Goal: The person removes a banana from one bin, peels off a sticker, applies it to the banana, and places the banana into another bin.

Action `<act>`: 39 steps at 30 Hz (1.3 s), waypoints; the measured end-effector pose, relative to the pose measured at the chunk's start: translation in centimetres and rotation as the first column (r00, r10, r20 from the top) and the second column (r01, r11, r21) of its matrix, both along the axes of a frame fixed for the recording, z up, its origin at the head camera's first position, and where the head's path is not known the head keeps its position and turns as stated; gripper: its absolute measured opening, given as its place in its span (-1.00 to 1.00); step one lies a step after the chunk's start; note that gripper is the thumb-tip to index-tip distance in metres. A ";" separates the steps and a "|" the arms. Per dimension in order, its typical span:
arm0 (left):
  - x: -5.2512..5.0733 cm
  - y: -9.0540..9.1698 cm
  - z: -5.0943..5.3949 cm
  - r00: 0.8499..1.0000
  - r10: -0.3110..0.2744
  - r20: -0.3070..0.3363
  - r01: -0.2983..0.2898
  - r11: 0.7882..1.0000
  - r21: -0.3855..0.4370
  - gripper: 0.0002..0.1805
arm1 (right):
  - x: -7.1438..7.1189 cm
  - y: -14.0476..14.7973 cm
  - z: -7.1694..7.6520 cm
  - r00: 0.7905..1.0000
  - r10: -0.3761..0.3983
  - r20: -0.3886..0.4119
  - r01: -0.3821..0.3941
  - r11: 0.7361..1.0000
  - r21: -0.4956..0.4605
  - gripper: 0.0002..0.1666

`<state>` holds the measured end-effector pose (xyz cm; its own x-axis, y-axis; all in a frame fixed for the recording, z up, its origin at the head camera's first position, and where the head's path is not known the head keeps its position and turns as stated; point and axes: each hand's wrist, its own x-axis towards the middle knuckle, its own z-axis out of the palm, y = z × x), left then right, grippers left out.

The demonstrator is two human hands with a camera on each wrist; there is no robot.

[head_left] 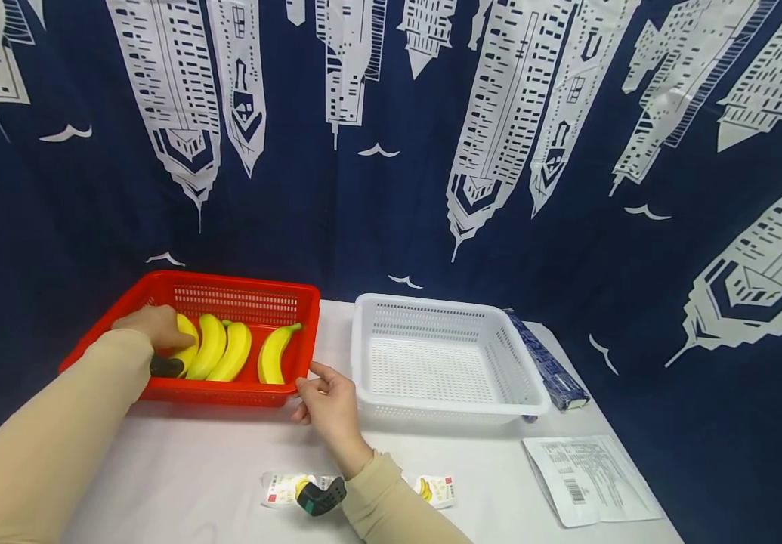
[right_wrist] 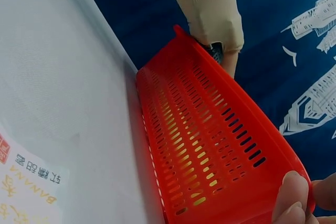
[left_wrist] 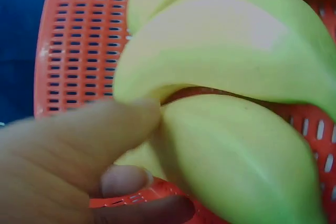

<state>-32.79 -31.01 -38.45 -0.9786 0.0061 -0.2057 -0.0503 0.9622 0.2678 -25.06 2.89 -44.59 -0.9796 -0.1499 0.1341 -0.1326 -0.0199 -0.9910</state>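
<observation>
Several yellow bananas (head_left: 211, 347) lie in a red basket (head_left: 248, 394). My left hand (head_left: 156, 326) reaches into its left part and grips the leftmost banana (head_left: 189, 344). In the left wrist view the thumb and fingers of the left hand (left_wrist: 79, 156) close around one end of a banana (left_wrist: 236, 156), beside another banana (left_wrist: 220, 45). At the front right corner my right hand (head_left: 328, 400) pinches the basket's rim; the right wrist view shows its fingertips (right_wrist: 294, 195) on the red basket (right_wrist: 231, 145). The left palm is hidden.
A white basket (head_left: 431, 370) stands right of the red one, with a dark blue box (head_left: 550, 366) beside it. A white pouch (head_left: 588, 480) lies at the right. Banana-printed packaging (head_left: 438, 489) lies near the right forearm. A patterned curtain (head_left: 363, 211) hangs behind.
</observation>
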 end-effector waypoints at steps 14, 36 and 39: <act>0.9 0.3 -0.2 0.999 -0.020 0.046 0.017 0.998 0.063 -0.56 | 0.1 -0.2 0.1 1.000 0.006 -0.017 -0.006 1.000 0.002 -0.45; 1.0 -0.8 1.1 0.998 -0.009 0.063 0.000 0.991 0.133 -0.60 | 0.1 -0.2 0.1 1.000 0.001 -0.007 -0.001 1.000 0.010 -0.45; 0.8 -0.7 1.0 0.999 -0.024 0.047 0.017 0.990 0.137 -0.68 | 0.0 0.1 0.0 1.000 -0.007 -0.005 0.007 1.000 0.009 -0.44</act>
